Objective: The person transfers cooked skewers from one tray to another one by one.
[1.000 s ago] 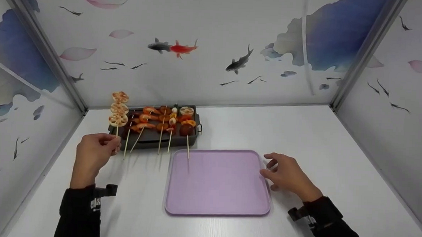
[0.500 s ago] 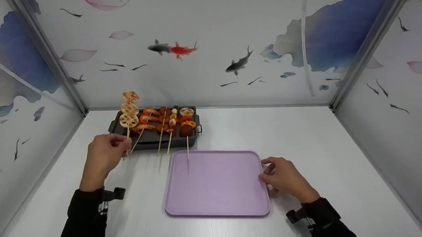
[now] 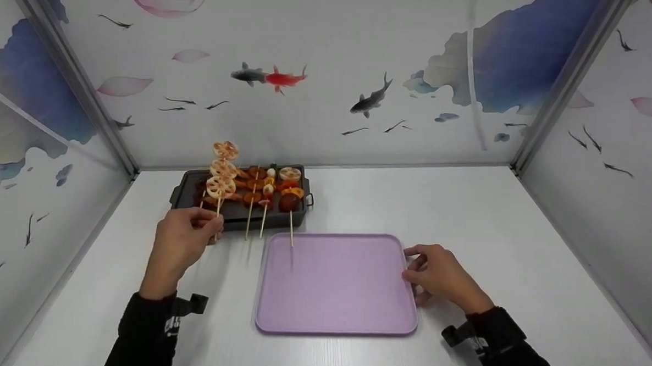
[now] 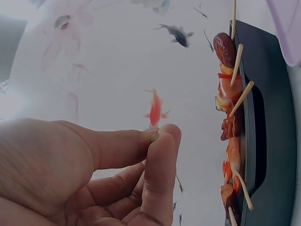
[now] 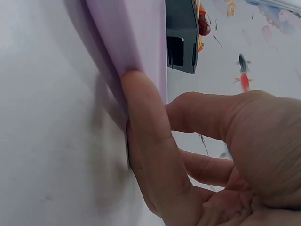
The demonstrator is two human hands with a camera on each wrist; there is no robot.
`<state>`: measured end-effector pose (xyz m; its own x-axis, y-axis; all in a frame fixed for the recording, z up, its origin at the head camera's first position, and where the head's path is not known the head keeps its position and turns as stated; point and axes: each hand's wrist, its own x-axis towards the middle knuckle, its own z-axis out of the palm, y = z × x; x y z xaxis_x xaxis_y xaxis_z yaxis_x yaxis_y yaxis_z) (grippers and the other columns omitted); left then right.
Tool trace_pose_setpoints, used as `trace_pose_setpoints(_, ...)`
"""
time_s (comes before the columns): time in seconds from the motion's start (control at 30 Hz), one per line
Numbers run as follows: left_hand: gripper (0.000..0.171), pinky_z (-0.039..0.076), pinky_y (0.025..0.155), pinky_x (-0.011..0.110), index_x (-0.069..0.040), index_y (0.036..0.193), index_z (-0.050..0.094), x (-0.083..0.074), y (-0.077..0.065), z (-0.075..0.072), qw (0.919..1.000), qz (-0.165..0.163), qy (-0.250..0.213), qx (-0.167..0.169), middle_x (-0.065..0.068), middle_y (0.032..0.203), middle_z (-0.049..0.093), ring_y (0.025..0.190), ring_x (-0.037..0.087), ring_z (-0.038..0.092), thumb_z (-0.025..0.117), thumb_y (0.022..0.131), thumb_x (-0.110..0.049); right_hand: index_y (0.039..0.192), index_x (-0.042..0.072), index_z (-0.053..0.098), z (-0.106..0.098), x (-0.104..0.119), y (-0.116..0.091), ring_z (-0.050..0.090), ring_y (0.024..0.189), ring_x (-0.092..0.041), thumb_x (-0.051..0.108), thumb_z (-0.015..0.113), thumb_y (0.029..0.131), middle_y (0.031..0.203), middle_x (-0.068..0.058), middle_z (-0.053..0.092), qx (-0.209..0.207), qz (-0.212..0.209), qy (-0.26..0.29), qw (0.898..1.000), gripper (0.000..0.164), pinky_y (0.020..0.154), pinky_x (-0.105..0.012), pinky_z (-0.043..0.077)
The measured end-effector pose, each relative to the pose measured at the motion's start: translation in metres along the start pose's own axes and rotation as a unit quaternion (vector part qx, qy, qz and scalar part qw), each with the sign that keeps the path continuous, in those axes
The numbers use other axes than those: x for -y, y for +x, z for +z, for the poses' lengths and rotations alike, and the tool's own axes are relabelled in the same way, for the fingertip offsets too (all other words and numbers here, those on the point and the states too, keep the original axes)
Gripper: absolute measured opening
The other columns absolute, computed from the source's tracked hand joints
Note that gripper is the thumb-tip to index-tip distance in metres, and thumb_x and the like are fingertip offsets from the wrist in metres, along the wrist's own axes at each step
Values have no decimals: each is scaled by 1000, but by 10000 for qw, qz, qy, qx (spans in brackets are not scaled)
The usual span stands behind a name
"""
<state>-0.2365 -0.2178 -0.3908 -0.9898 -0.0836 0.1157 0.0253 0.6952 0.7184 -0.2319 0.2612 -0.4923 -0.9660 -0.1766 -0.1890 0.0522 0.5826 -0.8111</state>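
Observation:
My left hand [image 3: 180, 245] pinches the stick of a lotus root skewer [image 3: 222, 170] between thumb and index finger. Three holed slices stand up on it, held in front of the dark grill pan [image 3: 276, 220]. In the left wrist view only the stick's pale end [image 4: 154, 137] shows at the fingertips. At its right rim, the light purple tray [image 3: 337, 293] is gripped by my right hand [image 3: 445, 279]. The right wrist view shows the index fingertip [image 5: 134, 82] against the tray's outer side, with the thumb over the rim.
On the pan lie several more skewers, including round brown slices [image 3: 254, 184] and one with a dark mushroom cap [image 3: 289, 201]. Their sticks jut over the front edge, one reaching above the tray's corner. A patterned wall [image 3: 317, 127] closes off the white table [image 3: 446, 199] behind.
My left hand has carried the lotus root skewer rightward across the pan's front. My right hand has moved slightly down and closed on the tray's right rim. The tray stays in place.

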Motion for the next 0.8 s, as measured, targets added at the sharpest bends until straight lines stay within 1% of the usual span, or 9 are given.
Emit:
trace_pose_setpoints(0.13,26,53,70,31,-10,111,72,-5,-3,5,9999,136,-67,60,6,92,75,76,14,72,65,97,-32,139,5,55,0,0,1,72,74,-22,7,71,87,99,-15,67,-2,46,129,9999,54,54,-41,59)
trace_pose_setpoints(0.27,26,54,71,30,-9,111,72,-9,-7,10,9993,217,-240,164,8,93,75,76,14,72,66,97,-30,140,7,55,1,0,0,72,74,-22,7,70,88,99,-15,67,-25,67,161,9998,55,54,-41,60)
trace_pose_setpoints(0.4,25,55,70,30,-9,111,72,-14,-10,16,9986,204,-398,277,7,90,75,75,15,73,67,97,-29,141,7,55,0,0,0,73,75,-23,7,70,88,99,-15,68,11,20,233,9997,55,55,-41,60)
trace_pose_setpoints(0.53,22,56,72,29,-11,109,72,-19,-14,22,9967,191,-654,435,7,89,75,77,16,72,68,96,-28,141,6,55,0,-1,0,73,75,-23,7,71,87,98,-15,70,15,0,262,9997,56,56,-41,60)
trace_pose_setpoints(0.73,20,59,77,38,-11,108,72,-25,-18,33,9931,205,-988,602,8,90,74,78,18,72,69,96,-26,140,7,57,0,-2,2,73,74,-21,7,72,86,96,-13,71,-66,77,250,9996,56,56,-39,60)
trace_pose_setpoints(0.8,19,59,77,37,-11,107,73,-26,-19,36,9921,224,-1053,641,8,90,74,78,18,72,69,96,-25,139,7,57,0,-2,2,73,74,-21,7,71,86,96,-12,71,-81,90,216,9997,55,56,-38,60)
